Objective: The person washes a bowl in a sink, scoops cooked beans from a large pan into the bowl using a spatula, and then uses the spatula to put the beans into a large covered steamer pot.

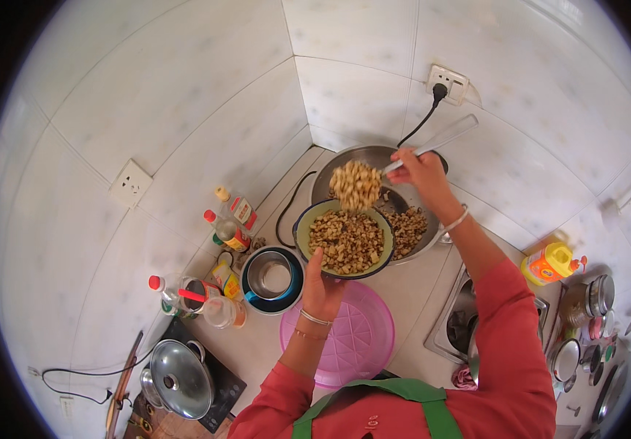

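My left hand holds a green enamel bowl by its near rim, thumb inside the edge. Diced, browned food pieces fill much of the bowl. In my right hand is the handle of a ladle; its scoop, heaped with pale diced pieces, is over the far edge of the bowl. Behind and partly under the bowl is a wide metal pan with more diced pieces on its right side.
A pink plastic basin lies on the counter before me. To the left are a metal cup in a bowl, several bottles and a lidded pot on a cooktop. A sink and yellow detergent bottle are at right.
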Demonstrator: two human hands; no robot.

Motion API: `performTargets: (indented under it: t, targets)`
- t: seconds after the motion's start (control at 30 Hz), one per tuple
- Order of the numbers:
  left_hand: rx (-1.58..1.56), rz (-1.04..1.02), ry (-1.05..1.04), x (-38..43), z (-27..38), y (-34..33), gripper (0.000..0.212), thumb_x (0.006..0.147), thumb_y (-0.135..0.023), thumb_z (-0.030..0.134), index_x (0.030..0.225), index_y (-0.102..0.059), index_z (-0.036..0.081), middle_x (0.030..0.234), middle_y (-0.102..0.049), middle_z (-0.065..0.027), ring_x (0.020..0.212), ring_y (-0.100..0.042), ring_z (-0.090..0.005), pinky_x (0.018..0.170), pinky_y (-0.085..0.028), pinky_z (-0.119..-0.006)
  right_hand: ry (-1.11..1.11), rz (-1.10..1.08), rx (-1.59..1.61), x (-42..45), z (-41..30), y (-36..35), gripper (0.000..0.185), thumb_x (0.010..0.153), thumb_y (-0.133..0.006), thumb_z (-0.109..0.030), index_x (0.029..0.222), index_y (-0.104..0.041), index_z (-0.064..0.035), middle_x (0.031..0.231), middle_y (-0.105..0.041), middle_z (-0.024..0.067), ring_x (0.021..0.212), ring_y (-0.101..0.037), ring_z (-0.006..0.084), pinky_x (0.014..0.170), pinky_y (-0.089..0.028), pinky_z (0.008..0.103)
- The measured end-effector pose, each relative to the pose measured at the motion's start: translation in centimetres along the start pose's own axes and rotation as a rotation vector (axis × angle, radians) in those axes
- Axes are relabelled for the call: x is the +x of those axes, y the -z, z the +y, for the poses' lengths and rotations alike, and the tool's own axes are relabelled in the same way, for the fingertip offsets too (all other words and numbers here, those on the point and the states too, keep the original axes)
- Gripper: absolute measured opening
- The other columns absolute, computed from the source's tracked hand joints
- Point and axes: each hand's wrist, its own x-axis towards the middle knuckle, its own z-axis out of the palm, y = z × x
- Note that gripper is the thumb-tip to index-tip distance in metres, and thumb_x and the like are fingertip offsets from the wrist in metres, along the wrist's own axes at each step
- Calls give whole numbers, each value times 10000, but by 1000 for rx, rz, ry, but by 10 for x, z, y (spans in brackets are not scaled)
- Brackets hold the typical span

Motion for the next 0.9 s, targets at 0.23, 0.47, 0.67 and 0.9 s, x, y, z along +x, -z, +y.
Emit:
performTargets:
  t: [0.23, 0.47, 0.67, 0.9]
  targets:
    - [-9, 11, -12, 2, -2, 5, 453, 886, -576, 338, 1266, -456, 122, 1233, -529, -26, 1085, -526, -184, 883, -448, -361, 337, -71, -306, -35, -3, -20, 281, 922, -529, -198, 931, -626, 65, 714, -657, 95, 650, -651, 132, 610, -531, 239]
    - [-103, -88, -25, 4, -6, 8, 458, 912, -537, 303, 1308, -417, 107, 1286, -504, -56, 1172, -493, -223, 961, -430, -409, 217, 215, -486, 32, 47, 59, 281, 920, -536, -208, 937, -640, 52, 682, -658, 92, 650, -651, 127, 602, -524, 254]
    - [-22, -68, -27, -4, 2, 15, 553, 893, -548, 346, 1360, -360, 116, 1344, -450, -82, 1219, -448, -262, 1010, -381, -461, 216, 239, -919, 69, 110, 112, 356, 905, -503, -278, 808, -623, 42, 662, -624, 187, 649, -636, 319, 620, -500, 410]
    - [-5, 51, -90, -20, 24, 26, 624, 852, -595, 364, 1372, -352, 119, 1349, -440, -75, 1218, -444, -276, 999, -388, -463, -283, -12, -552, 62, 168, 90, 364, 895, -491, -219, 802, -608, 112, 635, -636, 176, 667, -679, 263, 556, -544, 356]
